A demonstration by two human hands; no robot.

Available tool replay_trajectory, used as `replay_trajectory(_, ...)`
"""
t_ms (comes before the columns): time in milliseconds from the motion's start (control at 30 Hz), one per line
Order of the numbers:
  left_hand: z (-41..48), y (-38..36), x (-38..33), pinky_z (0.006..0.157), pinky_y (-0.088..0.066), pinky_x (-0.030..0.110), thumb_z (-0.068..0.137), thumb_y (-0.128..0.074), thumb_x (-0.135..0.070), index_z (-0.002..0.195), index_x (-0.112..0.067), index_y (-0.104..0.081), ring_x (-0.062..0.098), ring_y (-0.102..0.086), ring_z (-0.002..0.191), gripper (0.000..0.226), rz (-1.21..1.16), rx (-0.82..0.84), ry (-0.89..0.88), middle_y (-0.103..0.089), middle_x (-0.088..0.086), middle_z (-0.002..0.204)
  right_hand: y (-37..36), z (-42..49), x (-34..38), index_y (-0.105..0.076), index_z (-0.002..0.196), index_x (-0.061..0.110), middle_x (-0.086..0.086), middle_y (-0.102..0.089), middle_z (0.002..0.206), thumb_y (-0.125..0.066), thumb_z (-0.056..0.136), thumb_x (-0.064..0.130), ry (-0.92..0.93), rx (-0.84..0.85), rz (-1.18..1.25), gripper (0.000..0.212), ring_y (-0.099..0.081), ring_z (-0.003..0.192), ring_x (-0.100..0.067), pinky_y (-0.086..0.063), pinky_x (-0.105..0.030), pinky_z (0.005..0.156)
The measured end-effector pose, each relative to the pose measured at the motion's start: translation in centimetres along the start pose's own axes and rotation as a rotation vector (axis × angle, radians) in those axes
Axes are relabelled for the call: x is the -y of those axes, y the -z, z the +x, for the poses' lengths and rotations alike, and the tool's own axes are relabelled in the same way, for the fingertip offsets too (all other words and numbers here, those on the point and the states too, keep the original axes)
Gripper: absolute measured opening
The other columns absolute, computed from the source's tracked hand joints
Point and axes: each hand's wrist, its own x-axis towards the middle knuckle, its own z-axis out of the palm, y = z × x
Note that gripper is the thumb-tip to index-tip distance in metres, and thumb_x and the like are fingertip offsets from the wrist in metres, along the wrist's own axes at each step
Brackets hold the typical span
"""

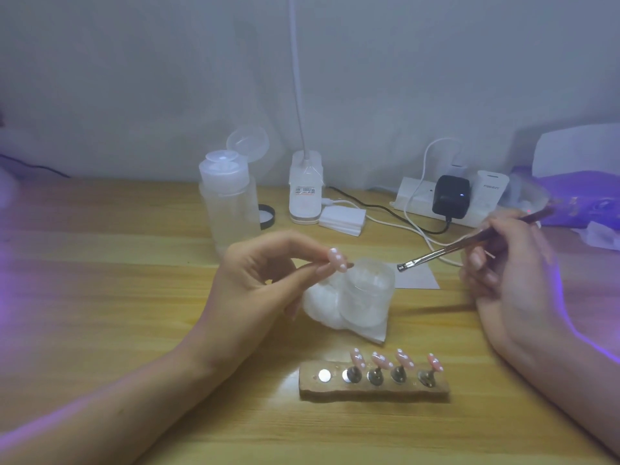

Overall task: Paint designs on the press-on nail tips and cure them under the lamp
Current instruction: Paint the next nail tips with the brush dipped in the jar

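My left hand (265, 280) pinches a small stand carrying a pink nail tip with white dots (337, 259), held above the table centre. My right hand (510, 263) grips a thin nail brush (446, 248) whose metal ferrule points left toward that tip, a short gap away. A wooden holder block (374, 385) lies near the front edge. Several pink dotted nail tips (396, 360) stand on it, and its leftmost magnet spot is bare. The curing lamp (577, 189) glows purple at the far right.
A frosted jar (369, 290) sits on white pads just behind my left fingers. A clear pump bottle (228, 196), a black-rimmed lid (267, 216), a white desk-lamp base (306, 189), a pad stack (342, 220), and a power strip (446, 196) with cables line the back.
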Motion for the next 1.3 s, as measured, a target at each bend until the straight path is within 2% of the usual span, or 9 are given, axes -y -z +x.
replay_trajectory(133, 0.0, 0.1, 0.0, 0.047, -0.042, 0.016, 0.086, -0.07, -0.027, 0.085, -0.031, -0.074, 0.009, -0.046, 0.043, 0.006, 0.005, 0.009, 0.006, -0.077, 0.002, 0.097, -0.2, -0.2, 0.1, -0.047, 0.069, 0.023, 0.001, -0.04, 0.046, -0.049, 0.097, 0.017, -0.017, 0.017, 0.015, 0.029, -0.021, 0.034, -0.009, -0.016, -0.02, 0.041)
replay_trajectory(267, 0.1, 0.0, 0.1, 0.05, -0.045, 0.02, 0.087, -0.069, -0.03, 0.086, -0.031, -0.072, 0.021, -0.056, 0.055, 0.003, 0.007, 0.011, 0.002, -0.077, 0.002, 0.098, -0.5, -0.6, 0.1, -0.054, 0.069, 0.024, 0.002, -0.047, 0.048, -0.057, 0.098, 0.025, -0.032, 0.07, 0.024, 0.03, -0.024, 0.036, -0.006, -0.021, -0.016, 0.039)
replay_trajectory(400, 0.1, 0.1, 0.1, 0.05, -0.049, 0.042, 0.085, -0.072, -0.027, 0.085, -0.032, -0.074, 0.012, -0.06, 0.058, 0.006, 0.097, -0.01, -0.04, -0.076, -0.002, 0.098, -0.7, -1.2, 0.2, -0.053, 0.065, 0.025, 0.002, -0.055, 0.053, -0.06, 0.091, 0.029, -0.025, 0.193, 0.033, 0.027, -0.024, 0.035, -0.004, -0.025, -0.012, 0.036)
replay_trajectory(467, 0.1, 0.0, 0.1, 0.051, -0.046, 0.045, 0.085, -0.074, -0.027, 0.086, -0.032, -0.073, 0.012, -0.058, 0.058, 0.005, 0.153, -0.011, -0.073, -0.072, -0.003, 0.097, -0.7, -1.2, 0.2, -0.049, 0.066, 0.025, 0.001, -0.055, 0.052, -0.057, 0.093, 0.026, -0.039, 0.219, 0.037, 0.028, -0.026, 0.036, -0.005, -0.025, -0.013, 0.037)
replay_trajectory(600, 0.0, -0.3, -0.1, 0.049, -0.042, 0.023, 0.088, -0.076, -0.027, 0.087, -0.027, -0.071, 0.01, -0.054, 0.053, 0.005, 0.21, -0.015, -0.09, -0.068, -0.005, 0.093, -0.7, -1.3, 0.2, -0.047, 0.071, 0.023, 0.001, -0.052, 0.052, -0.056, 0.091, 0.029, -0.075, 0.249, 0.039, 0.023, -0.03, 0.037, -0.005, -0.026, -0.016, 0.04)
replay_trajectory(667, -0.1, -0.4, -0.3, 0.049, -0.04, 0.015, 0.085, -0.075, -0.023, 0.086, -0.02, -0.072, 0.006, -0.049, 0.046, 0.005, 0.168, -0.025, -0.054, -0.068, -0.013, 0.078, -0.8, -1.4, 0.1, -0.047, 0.071, 0.023, 0.0, -0.053, 0.053, -0.057, 0.09, 0.031, -0.084, 0.28, 0.037, 0.023, -0.03, 0.037, -0.006, -0.028, -0.015, 0.039)
replay_trajectory(833, 0.0, -0.4, -0.4, 0.048, -0.037, 0.012, 0.079, -0.081, -0.03, 0.076, -0.023, -0.073, 0.005, -0.042, 0.041, 0.011, 0.166, -0.048, -0.015, -0.067, -0.016, 0.069, -1.0, -1.6, 0.1, -0.048, 0.072, 0.022, 0.001, -0.056, 0.054, -0.057, 0.09, 0.034, -0.07, 0.341, 0.02, 0.023, -0.029, 0.037, -0.006, -0.028, -0.015, 0.039)
replay_trajectory(1133, 0.2, -0.4, -0.2, 0.048, -0.029, 0.007, 0.078, -0.08, -0.016, 0.078, -0.02, -0.074, 0.003, -0.028, 0.044, 0.007, 0.231, 0.017, 0.029, -0.057, -0.027, 0.057, -1.2, -1.9, 0.1, -0.046, 0.072, 0.02, -0.002, -0.058, 0.053, -0.057, 0.09, 0.032, -0.05, 0.378, -0.03, 0.024, -0.026, 0.035, -0.007, -0.025, -0.015, 0.038)
replay_trajectory(1300, 0.1, -0.3, -0.2, 0.049, -0.031, 0.008, 0.078, -0.079, -0.02, 0.077, -0.024, -0.073, 0.004, -0.033, 0.044, 0.007, 0.254, 0.036, 0.034, -0.066, -0.017, 0.076, -1.2, -1.8, 0.1, -0.044, 0.071, 0.02, -0.004, -0.057, 0.052, -0.056, 0.094, 0.027, -0.049, 0.348, -0.082, 0.027, -0.024, 0.037, -0.008, -0.026, -0.013, 0.038)
